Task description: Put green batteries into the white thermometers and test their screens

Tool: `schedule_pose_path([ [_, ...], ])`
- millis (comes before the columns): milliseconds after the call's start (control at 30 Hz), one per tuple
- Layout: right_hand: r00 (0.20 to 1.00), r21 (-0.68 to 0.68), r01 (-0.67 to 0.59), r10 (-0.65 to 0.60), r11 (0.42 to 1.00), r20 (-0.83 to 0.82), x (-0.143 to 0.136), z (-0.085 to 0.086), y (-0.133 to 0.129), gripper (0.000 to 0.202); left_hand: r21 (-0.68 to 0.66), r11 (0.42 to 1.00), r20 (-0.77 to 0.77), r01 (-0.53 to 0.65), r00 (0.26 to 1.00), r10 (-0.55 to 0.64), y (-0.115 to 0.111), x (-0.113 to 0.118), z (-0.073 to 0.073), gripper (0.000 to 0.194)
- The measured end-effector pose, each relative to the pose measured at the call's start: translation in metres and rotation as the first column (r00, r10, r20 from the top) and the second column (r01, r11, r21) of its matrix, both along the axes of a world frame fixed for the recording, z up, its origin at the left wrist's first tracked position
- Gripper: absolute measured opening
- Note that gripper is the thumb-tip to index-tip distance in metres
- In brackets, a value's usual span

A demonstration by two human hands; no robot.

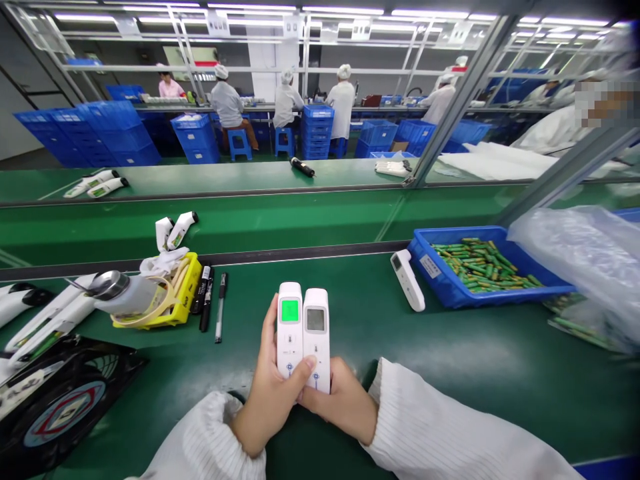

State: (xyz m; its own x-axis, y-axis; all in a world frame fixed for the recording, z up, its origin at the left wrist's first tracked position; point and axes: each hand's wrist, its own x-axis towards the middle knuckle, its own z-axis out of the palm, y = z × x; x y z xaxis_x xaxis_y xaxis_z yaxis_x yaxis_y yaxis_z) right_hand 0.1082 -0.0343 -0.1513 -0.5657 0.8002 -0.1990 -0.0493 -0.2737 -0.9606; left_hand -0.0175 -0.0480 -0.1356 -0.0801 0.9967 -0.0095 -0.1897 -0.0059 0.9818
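Side by side over the green bench, two white infrared thermometers are held upright with their screens toward me. My left hand [273, 393] is closed round the left thermometer [290, 337], whose screen glows green. Its thumb reaches across onto the lower part of the other one. Closed on the lower end of the right thermometer [317, 337] is my right hand [345, 403]; that screen is grey. Both handles are partly hidden by my fingers. A third white thermometer [409, 280] lies to the right, against a blue tray.
The blue tray [445, 299] holds many green batteries [485, 263], with plastic bags [585, 257] beside it. Left are pens [221, 308], a yellow basket [193, 283], a metal-lidded bottle [123, 293] and a black fan [70, 413]. Beyond runs a green conveyor [280, 223]; people work farther back.
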Motion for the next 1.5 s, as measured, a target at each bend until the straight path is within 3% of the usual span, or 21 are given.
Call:
schedule_pose_path([
  [367, 0.996, -0.033, 0.058, -0.055, 0.998, 0.074, -0.002, -0.003, -0.001, 0.035, -0.009, 1.0, 0.043, 0.01, 0.999, -0.01, -0.001, 0.0, -0.001, 0.087],
  [500, 0.993, -0.082, 0.087, -0.08, 0.993, 0.084, 0.001, -0.004, 0.0, 0.045, -0.066, 0.995, 0.108, 0.07, 0.992, -0.063, -0.003, -0.004, -0.002, 0.068],
  [633, 0.996, -0.093, 0.083, -0.086, 0.992, -0.033, 0.003, -0.004, 0.0, 0.045, -0.06, 0.995, 0.006, 0.078, 0.997, -0.078, -0.005, -0.006, -0.002, 0.056],
  [833, 0.993, -0.008, 0.072, -0.073, 0.997, -0.095, 0.004, -0.005, 0.0, 0.045, 0.101, 0.995, -0.213, 0.026, 0.977, -0.004, -0.008, -0.004, -0.01, 0.052],
  [967, 0.992, -0.005, -0.006, 0.005, 1.0, -0.13, 0.005, -0.006, 0.005, 0.046, 0.06, 0.998, -0.168, 0.023, 0.986, -0.013, -0.008, -0.005, -0.012, 0.05],
  [1233, 0.998, -0.039, -0.056, 0.056, 0.998, 0.013, 0.007, -0.006, 0.006, 0.051, 0.058, 0.998, -0.193, -0.015, 0.981, 0.026, -0.006, -0.007, -0.011, 0.051],
  [1500, 1.0, 0.033, -0.016, 0.017, 0.999, -0.021, 0.008, -0.002, 0.008, 0.058, 0.097, 0.993, -0.146, -0.063, 0.986, 0.077, -0.001, -0.008, -0.012, 0.053],
])
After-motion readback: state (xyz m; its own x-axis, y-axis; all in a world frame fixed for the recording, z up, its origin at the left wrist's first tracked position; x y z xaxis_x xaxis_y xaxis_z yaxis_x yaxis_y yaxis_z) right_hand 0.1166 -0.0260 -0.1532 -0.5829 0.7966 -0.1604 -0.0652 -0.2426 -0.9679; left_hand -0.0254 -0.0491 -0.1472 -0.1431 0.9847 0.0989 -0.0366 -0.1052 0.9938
